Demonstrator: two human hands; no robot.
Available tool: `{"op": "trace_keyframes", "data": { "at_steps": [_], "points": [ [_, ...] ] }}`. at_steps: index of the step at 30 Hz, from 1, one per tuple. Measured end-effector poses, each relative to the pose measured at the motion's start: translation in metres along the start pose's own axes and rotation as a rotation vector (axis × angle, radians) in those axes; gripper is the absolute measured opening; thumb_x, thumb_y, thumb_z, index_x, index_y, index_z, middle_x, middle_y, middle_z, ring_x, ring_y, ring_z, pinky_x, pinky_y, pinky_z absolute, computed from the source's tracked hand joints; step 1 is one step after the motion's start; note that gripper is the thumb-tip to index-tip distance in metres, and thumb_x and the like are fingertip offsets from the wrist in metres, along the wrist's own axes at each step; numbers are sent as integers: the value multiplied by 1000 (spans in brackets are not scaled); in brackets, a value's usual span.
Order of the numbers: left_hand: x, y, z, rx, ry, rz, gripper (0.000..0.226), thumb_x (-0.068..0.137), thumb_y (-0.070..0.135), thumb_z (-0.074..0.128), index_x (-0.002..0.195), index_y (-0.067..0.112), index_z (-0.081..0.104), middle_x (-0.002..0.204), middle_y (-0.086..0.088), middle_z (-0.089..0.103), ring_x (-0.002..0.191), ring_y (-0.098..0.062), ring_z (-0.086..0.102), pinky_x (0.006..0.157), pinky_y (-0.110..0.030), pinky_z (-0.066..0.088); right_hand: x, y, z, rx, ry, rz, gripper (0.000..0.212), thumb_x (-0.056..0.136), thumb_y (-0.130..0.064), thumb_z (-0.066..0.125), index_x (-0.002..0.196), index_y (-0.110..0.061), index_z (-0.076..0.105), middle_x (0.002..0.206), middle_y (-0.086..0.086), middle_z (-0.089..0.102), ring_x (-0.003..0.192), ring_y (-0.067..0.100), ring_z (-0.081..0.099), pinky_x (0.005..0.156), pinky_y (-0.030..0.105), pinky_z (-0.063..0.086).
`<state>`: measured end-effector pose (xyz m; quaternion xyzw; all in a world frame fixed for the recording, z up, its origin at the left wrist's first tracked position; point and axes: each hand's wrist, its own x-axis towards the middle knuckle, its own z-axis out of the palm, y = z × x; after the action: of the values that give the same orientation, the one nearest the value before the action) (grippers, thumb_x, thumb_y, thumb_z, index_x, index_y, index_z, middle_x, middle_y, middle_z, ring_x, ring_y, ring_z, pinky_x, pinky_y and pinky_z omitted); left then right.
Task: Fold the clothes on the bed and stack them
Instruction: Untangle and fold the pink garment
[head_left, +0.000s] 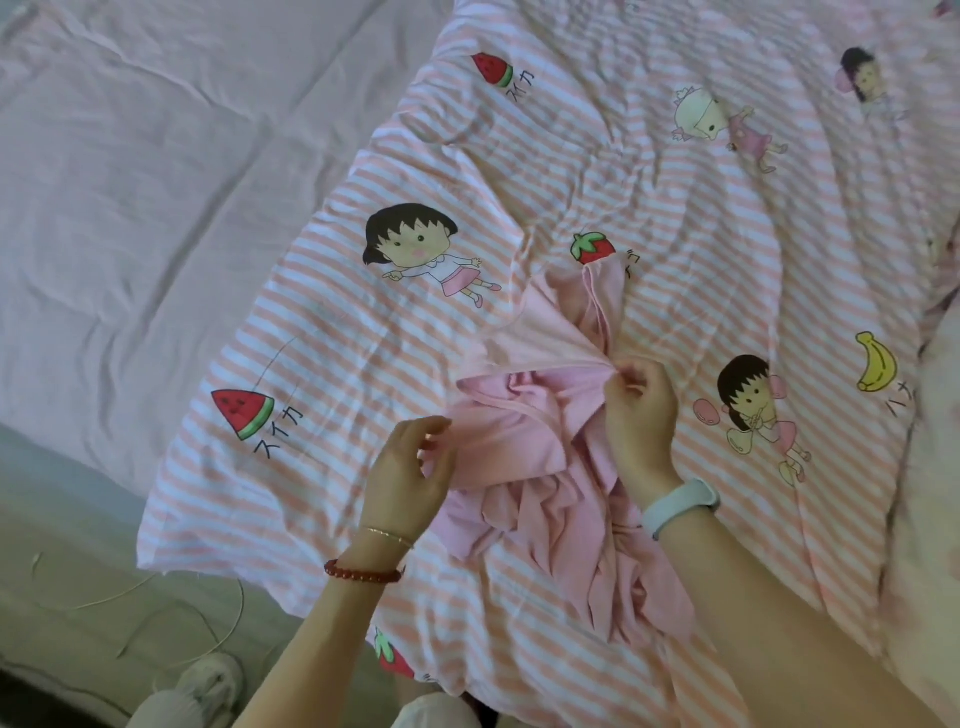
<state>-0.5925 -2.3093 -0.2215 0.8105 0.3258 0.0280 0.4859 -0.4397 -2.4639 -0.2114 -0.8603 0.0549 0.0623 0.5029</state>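
Pinching a crumpled pink garment (524, 415), both hands (410, 467) (641, 410) work over a cartoon-striped quilt (363, 322).

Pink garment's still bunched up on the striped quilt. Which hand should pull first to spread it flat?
Probably the right hand: it pinches the pink garment at its taut hem edge. The left hand holds only a loose bunched fold lying on the striped quilt.

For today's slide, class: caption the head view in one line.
Both hands, left hand and right hand, pinch a crumpled pink garment on a striped quilt.
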Motion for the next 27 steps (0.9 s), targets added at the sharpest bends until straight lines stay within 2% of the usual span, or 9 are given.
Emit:
{"op": "trace_keyframes", "data": {
  "at_steps": [3, 10, 13, 16, 18, 21, 23, 25, 27],
  "points": [
    [12, 2, 12, 67, -51, 21, 37, 86, 10, 62, 123, 9, 55, 124, -7, 53, 111, -22, 52, 90, -26, 40, 2, 17, -23, -6, 186, 156, 13, 88, 0, 48, 92, -11, 54, 85, -4, 54, 88, 19, 52, 72, 18, 36],
    [48, 27, 46, 72, -251, -4, 85, 75, 45, 69, 145, 20, 26, 143, -6, 39, 130, -24, 37, 106, -43, 32, -10, 41, -49, -85, -166, 123, 16, 91, -13, 53, 107, -17, 54, 109, -1, 56, 85, -5, 51, 65, 2, 40],
    [71, 51, 54, -97, -192, -110, 58, 84, 20, 67, 136, 12, 43, 124, -11, 57, 110, -23, 53, 96, -36, 42, -11, 39, -50, -87, -221, 64, 18, 93, -13, 52, 109, -20, 53, 114, 0, 55, 85, -7, 51, 66, -1, 38],
    [75, 77, 39, -253, -218, 86, 17, 88, 10, 61, 105, 11, 62, 96, -4, 65, 88, -17, 56, 77, -19, 45, -5, 20, -49, -21, -214, -42, 23, 94, -9, 48, 113, -19, 55, 118, 1, 54, 92, -9, 53, 73, 2, 39],
    [63, 93, 21, -356, -377, 188, 11, 84, 13, 60, 94, 20, 60, 89, -6, 63, 81, -19, 56, 74, -23, 45, 9, -1, -47, -49, -246, -238, 31, 93, -1, 45, 120, -14, 54, 119, 1, 52, 105, 7, 54, 85, 11, 42],
    [35, 101, -4, -238, -504, 257, 22, 72, 8, 52, 84, 26, 59, 83, -10, 59, 76, -25, 56, 73, -30, 46, 34, -33, -34, -334, -493, -621, 59, 84, 13, 42, 138, -11, 41, 144, 12, 37, 129, 31, 37, 106, 42, 33],
    [21, 98, -17, -121, -486, 306, 26, 65, 5, 49, 76, 26, 58, 72, 5, 52, 65, -5, 48, 65, -14, 39, 46, -50, -20, -751, -815, -763, 68, 82, 7, 40, 141, -26, 37, 154, 3, 20, 131, 24, 29, 100, 38, 36],
    [13, 92, -30, -43, -424, 342, 23, 63, 3, 48, 72, 23, 57, 67, 10, 46, 61, -2, 44, 62, -8, 34, 51, -59, -11, -1046, -1074, -803, 47, 84, -3, 41, 120, -28, 54, 139, 0, 41, 119, 25, 37, 86, 36, 43],
    [9, 80, -44, -17, -299, 333, 19, 64, 3, 47, 70, 18, 56, 66, 9, 47, 61, -2, 43, 60, -8, 33, 50, -62, -13, -1066, -1122, -748, 21, 82, -10, 44, 83, -29, 52, 96, -6, 53, 104, 25, 45, 77, 37, 43]
  ]
}}
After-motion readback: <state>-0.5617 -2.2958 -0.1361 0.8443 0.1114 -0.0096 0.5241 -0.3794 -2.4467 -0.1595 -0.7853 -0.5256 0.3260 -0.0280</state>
